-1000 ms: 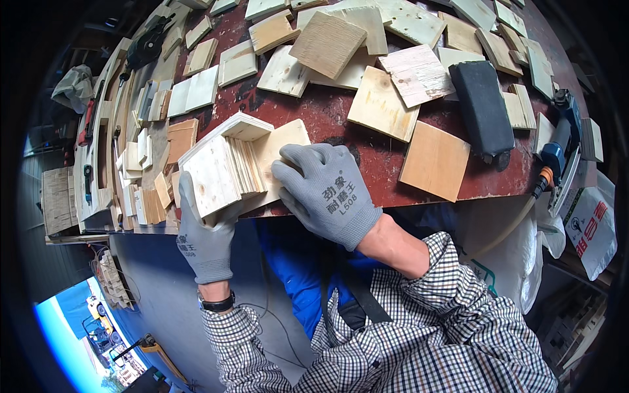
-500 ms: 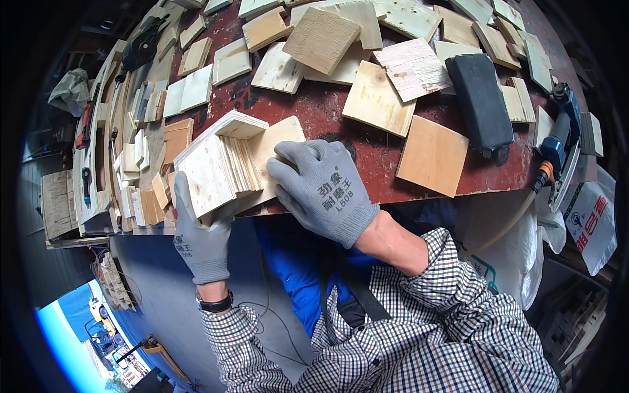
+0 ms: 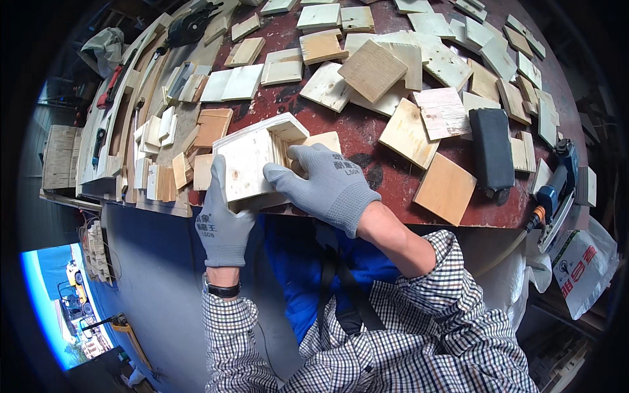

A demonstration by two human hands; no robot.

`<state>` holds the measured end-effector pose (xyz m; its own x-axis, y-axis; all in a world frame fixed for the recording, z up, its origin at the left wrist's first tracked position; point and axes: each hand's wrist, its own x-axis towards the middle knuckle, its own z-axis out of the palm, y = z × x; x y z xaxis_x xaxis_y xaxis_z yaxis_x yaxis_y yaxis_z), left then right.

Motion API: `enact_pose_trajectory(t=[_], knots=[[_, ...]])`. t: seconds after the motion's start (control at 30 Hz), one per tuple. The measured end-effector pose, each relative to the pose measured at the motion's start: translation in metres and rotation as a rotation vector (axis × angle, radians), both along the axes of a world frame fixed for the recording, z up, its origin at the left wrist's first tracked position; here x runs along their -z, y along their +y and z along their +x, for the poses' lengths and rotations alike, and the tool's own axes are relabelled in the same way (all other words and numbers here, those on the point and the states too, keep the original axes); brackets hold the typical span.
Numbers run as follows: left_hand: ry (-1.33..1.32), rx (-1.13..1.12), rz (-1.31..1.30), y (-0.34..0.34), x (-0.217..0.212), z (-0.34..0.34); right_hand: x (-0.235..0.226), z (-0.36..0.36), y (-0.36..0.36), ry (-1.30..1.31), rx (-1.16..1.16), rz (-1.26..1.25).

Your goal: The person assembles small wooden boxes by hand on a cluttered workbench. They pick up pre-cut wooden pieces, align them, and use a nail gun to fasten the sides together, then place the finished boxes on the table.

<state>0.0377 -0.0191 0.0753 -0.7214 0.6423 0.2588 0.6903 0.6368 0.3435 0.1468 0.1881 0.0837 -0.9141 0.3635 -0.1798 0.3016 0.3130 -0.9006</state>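
My gloved left hand [image 3: 224, 226] grips the left side and lower corner of a stack of thin plywood boards [image 3: 246, 160] at the table's near edge. My gloved right hand [image 3: 327, 183] is closed on the stack's right side, its fingertips bent over the edge of the front board. Another plywood board [image 3: 293, 123] stands against the back of the stack at an angle. A loose square board [image 3: 325, 140] lies behind my right hand, partly hidden by it. My right fingers cover part of the stack's layered edges.
Several loose wood pieces [image 3: 409, 134] are spread over the red table [image 3: 367, 196]. To the right lie a dark block [image 3: 491, 147], an orange-brown board [image 3: 445, 190] and a blue power sander [image 3: 557, 180] with a hose. Offcuts and hand tools line the left side, near a black tool [image 3: 191, 26].
My right hand has moved from the loose board beside the stack onto the stack's right edge. The left hand keeps its grip. The whole view has shifted.
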Motion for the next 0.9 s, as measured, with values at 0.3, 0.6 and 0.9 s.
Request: enact_pose_trajectory(t=[0.3,0.6,0.9], knots=[[-0.025,-0.054,-0.043,-0.001,0.002,0.002,-0.01,-0.023,0.012,-0.164,-0.145,-0.08],[-0.144,-0.048,-0.076,0.0,-0.01,0.004,-0.007,-0.027,0.01,-0.082,-0.069,-0.031],[-0.247,0.02,-0.047,-0.008,-0.02,-0.001,-0.008,-0.028,0.007,-0.106,-0.01,-0.107]])
